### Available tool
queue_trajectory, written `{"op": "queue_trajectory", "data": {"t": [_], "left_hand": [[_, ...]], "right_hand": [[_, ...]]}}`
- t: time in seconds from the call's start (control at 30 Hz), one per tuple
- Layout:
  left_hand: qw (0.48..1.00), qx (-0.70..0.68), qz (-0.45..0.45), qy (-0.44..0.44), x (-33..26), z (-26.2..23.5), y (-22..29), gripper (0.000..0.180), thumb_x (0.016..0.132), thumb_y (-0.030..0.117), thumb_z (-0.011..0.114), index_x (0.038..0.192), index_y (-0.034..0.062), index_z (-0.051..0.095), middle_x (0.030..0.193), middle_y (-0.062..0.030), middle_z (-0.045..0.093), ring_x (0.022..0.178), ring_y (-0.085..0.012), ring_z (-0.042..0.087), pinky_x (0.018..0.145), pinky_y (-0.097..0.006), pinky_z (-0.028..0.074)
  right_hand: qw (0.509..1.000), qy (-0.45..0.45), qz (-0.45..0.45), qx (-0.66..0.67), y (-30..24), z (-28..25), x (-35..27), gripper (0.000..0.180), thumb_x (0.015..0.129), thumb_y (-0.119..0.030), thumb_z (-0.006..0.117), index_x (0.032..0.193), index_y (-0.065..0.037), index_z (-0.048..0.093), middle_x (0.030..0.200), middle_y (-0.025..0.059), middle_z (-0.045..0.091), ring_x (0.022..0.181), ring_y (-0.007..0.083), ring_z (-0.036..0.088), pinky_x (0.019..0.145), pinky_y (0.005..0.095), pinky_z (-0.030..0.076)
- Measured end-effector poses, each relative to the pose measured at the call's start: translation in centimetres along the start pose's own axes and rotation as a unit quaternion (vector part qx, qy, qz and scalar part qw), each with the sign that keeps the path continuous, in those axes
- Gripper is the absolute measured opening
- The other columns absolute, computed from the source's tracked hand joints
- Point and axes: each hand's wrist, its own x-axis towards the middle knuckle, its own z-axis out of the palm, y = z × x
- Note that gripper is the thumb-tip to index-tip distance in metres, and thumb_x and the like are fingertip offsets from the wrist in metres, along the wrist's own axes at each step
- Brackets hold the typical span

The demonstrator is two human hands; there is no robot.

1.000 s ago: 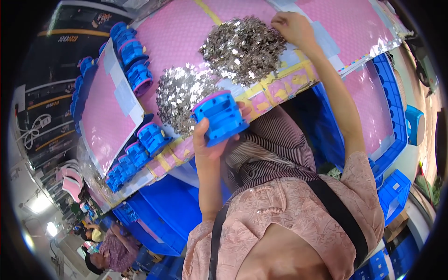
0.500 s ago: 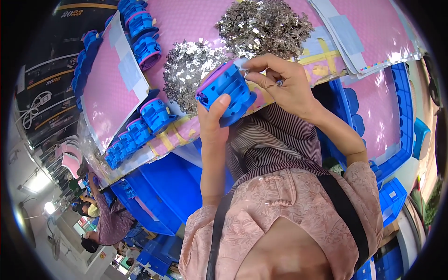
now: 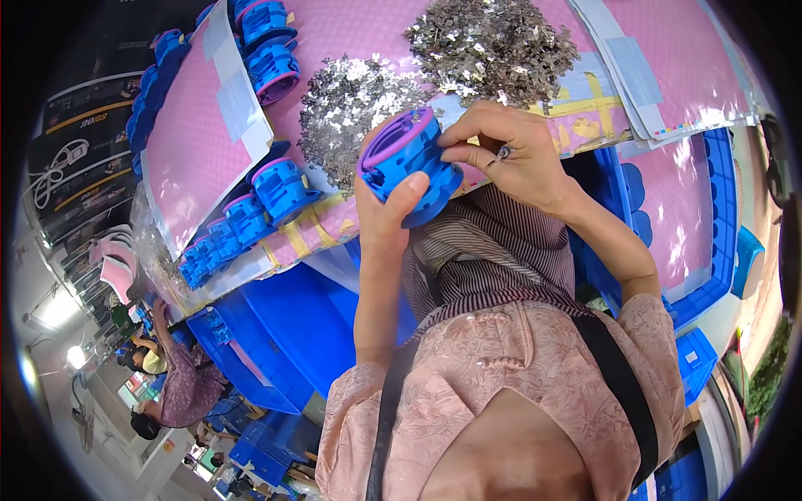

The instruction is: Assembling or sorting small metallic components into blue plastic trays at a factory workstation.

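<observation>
My left hand [image 3: 386, 200] is wrapped round a blue plastic housing [image 3: 422, 171], round and stepped, with a pink ring along its upper edge. The thumb presses on its near side, and the part is tilted so its ringed opening faces up and left. My right hand [image 3: 510, 150] pinches with thumb and forefinger against the right side of the housing. What sits between those fingertips is hidden. A small shiny round piece shows among the curled fingers of that hand. Beyond the housing lies a pile of small silvery metal pieces [image 3: 351, 104].
A second, darker heap of metal pieces [image 3: 493, 50] lies farther back on the pink-covered table. Rows of similar blue parts [image 3: 280, 188] line the left side, beside a pink board [image 3: 205, 142]. Blue crates [image 3: 288, 326] stand below the edge. Another person [image 3: 188, 388] sits at lower left.
The housing has turned a little in my left hand, showing more of its ringed opening. My right fingertips have moved slightly lower along its side, and a pale bit formerly at them no longer shows.
</observation>
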Motion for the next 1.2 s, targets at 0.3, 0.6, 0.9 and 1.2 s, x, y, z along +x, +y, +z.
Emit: {"op": "queue_trajectory", "data": {"t": [0.3, 0.6, 0.9, 1.2], "left_hand": [[0.991, -0.107, -0.027, 0.074, -1.6, -3.8, -2.0, 0.066, 0.085, 0.038, 0.063, 0.134, -0.0035, 0.048, 0.116, -0.019, 0.065, 0.096, -0.0231, 0.068, 0.061, -0.03, 0.056], [0.984, -0.157, -0.037, 0.069, -0.2, -5.4, -0.2, 0.069, 0.084, 0.037, 0.064, 0.136, -0.0036, 0.044, 0.122, -0.0266, 0.061, 0.103, -0.0337, 0.067, 0.08, -0.037, 0.058], [0.981, -0.182, -0.037, 0.05, 1.0, -6.5, -0.4, 0.063, 0.086, 0.033, 0.063, 0.135, -0.0025, 0.046, 0.121, -0.0237, 0.063, 0.102, -0.0322, 0.067, 0.075, -0.037, 0.057], [0.98, -0.193, -0.024, 0.046, 1.4, -6.6, -0.4, 0.063, 0.087, 0.034, 0.062, 0.135, -0.0018, 0.046, 0.123, -0.0207, 0.063, 0.1, -0.0301, 0.069, 0.056, -0.029, 0.055]], "right_hand": [[0.989, 0.014, 0.058, 0.133, 2.1, 6.0, 1.0, 0.014, 0.081, -0.003, 0.074, 0.094, -0.004, 0.07, 0.09, 0.0023, 0.064, 0.074, 0.0072, 0.057, 0.058, 0.0203, 0.042], [0.932, -0.039, 0.003, -0.361, 7.3, 7.0, 8.7, 0.012, 0.086, -0.021, 0.065, 0.093, -0.012, 0.068, 0.089, 0.0062, 0.064, 0.08, 0.0302, 0.065, 0.069, 0.0416, 0.052], [0.937, -0.06, -0.014, -0.343, 7.1, 7.0, 9.1, 0.018, 0.084, -0.025, 0.07, 0.099, -0.015, 0.071, 0.094, 0.007, 0.066, 0.081, 0.0288, 0.066, 0.07, 0.0391, 0.053], [0.995, -0.018, 0.066, -0.073, 7.1, 5.8, 9.1, 0.017, 0.091, -0.02, 0.065, 0.095, -0.004, 0.069, 0.085, 0.0024, 0.067, 0.064, 0.0113, 0.059, 0.057, 0.0268, 0.046]]}}
